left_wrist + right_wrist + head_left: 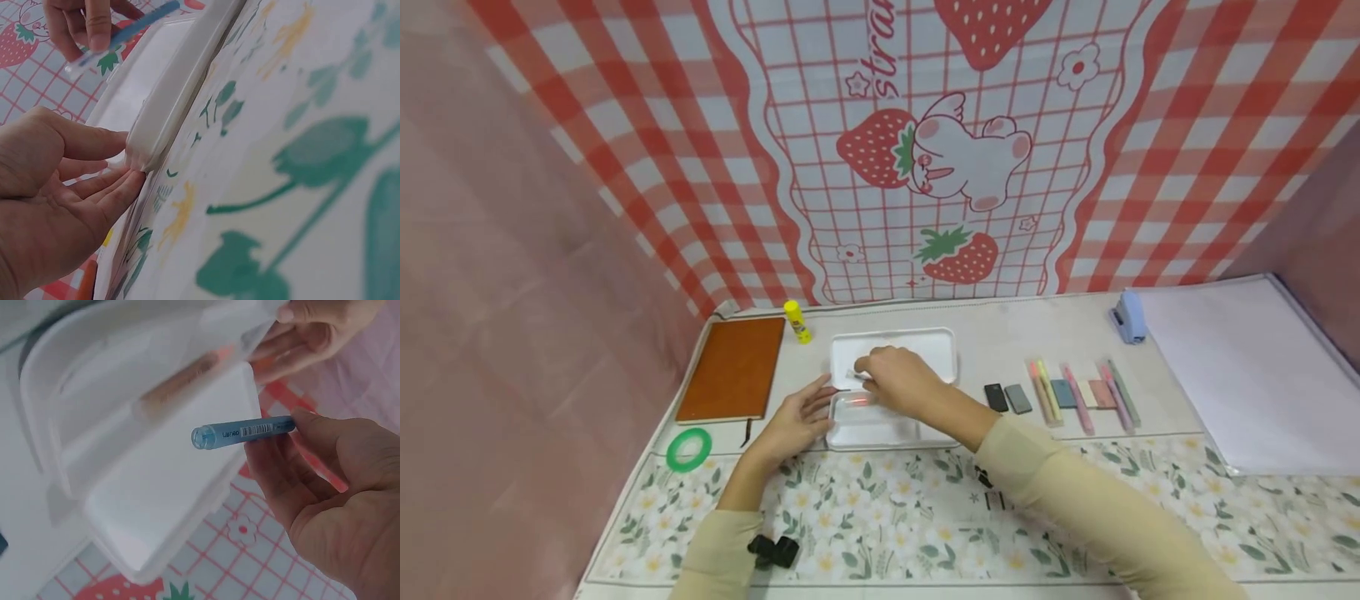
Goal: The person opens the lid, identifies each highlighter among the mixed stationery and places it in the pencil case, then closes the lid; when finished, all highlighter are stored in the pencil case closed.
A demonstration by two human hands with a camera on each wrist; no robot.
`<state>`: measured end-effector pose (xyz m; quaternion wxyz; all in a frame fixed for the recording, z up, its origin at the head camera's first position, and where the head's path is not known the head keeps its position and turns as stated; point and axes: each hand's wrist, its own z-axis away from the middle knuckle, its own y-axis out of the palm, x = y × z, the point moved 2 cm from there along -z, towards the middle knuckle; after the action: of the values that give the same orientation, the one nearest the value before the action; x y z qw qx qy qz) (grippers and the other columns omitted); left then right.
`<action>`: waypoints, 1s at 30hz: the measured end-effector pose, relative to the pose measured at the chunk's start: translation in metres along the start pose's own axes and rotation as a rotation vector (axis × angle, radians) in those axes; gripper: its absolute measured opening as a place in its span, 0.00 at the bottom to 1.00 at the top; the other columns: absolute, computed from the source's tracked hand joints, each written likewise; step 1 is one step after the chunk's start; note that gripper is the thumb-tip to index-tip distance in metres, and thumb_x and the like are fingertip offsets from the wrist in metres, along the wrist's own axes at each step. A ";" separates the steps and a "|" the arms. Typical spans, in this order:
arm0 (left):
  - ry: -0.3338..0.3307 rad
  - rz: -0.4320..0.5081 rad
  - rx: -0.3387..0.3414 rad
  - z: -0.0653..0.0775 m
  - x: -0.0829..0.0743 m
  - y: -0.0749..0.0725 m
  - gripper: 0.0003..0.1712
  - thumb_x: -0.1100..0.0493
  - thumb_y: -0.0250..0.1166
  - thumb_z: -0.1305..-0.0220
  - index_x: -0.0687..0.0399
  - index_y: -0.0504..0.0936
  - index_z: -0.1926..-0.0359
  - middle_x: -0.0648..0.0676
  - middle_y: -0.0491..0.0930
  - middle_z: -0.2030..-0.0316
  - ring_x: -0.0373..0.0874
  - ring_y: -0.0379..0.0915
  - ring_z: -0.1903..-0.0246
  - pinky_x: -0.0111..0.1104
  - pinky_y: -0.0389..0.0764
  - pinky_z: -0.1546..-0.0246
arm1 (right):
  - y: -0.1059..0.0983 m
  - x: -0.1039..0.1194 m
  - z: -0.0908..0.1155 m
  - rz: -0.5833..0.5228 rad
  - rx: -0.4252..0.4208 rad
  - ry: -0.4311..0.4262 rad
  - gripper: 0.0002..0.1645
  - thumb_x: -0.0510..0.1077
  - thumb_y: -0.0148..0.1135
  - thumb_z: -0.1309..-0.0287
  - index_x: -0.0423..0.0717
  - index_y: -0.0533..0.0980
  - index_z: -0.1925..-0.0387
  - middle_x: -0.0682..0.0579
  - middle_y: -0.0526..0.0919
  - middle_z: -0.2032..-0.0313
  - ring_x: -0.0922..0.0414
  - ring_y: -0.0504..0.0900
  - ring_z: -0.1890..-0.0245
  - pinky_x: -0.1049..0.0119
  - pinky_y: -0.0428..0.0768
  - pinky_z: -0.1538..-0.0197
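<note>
Pinching a translucent blue cylindrical marker [240, 433], the right hand [898, 382] hovers above the open white rectangular plastic case [880, 431]; the left hand [793, 425] grips its left end.

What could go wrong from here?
The blue marker might slip: the right hand pinches it near one end. It could knock the orange marker lying in the white case. If the left hand loosens its pinch on the corner, the white case might slide.

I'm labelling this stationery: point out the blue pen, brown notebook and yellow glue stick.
Blue pen [245, 432], right wrist view: printed barrel.
Brown notebook [732, 368], head view: middle of cover.
Yellow glue stick [801, 327], head view: lower body.
</note>
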<state>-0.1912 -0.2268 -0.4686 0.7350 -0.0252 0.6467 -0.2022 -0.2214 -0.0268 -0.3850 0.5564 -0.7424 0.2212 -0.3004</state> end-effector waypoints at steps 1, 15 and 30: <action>0.005 0.008 0.004 0.000 0.000 -0.001 0.45 0.75 0.59 0.42 0.51 0.52 0.27 0.60 0.64 0.35 0.54 0.59 0.34 0.40 0.68 0.37 | 0.003 0.001 -0.001 0.004 0.012 0.001 0.14 0.41 0.64 0.45 0.47 0.81 0.54 0.51 0.84 0.63 0.55 0.82 0.63 0.62 0.83 0.61; 0.010 0.020 0.015 0.001 0.001 -0.002 0.46 0.75 0.61 0.43 0.48 0.54 0.28 0.60 0.64 0.35 0.54 0.60 0.35 0.39 0.69 0.38 | 0.051 0.011 -0.005 0.082 0.176 0.068 0.12 0.41 0.65 0.47 0.55 0.82 0.59 0.55 0.82 0.67 0.56 0.80 0.71 0.64 0.79 0.74; 0.009 0.053 -0.004 -0.001 0.003 -0.001 0.47 0.78 0.61 0.46 0.52 0.55 0.28 0.60 0.66 0.37 0.53 0.61 0.35 0.39 0.70 0.39 | 0.052 0.008 -0.004 0.019 0.096 0.124 0.11 0.44 0.65 0.47 0.53 0.82 0.60 0.55 0.79 0.71 0.60 0.76 0.76 0.67 0.76 0.78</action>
<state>-0.1926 -0.2284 -0.4709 0.7371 -0.0088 0.6509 -0.1815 -0.2180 -0.0500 -0.4327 0.5794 -0.6927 0.2477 -0.3508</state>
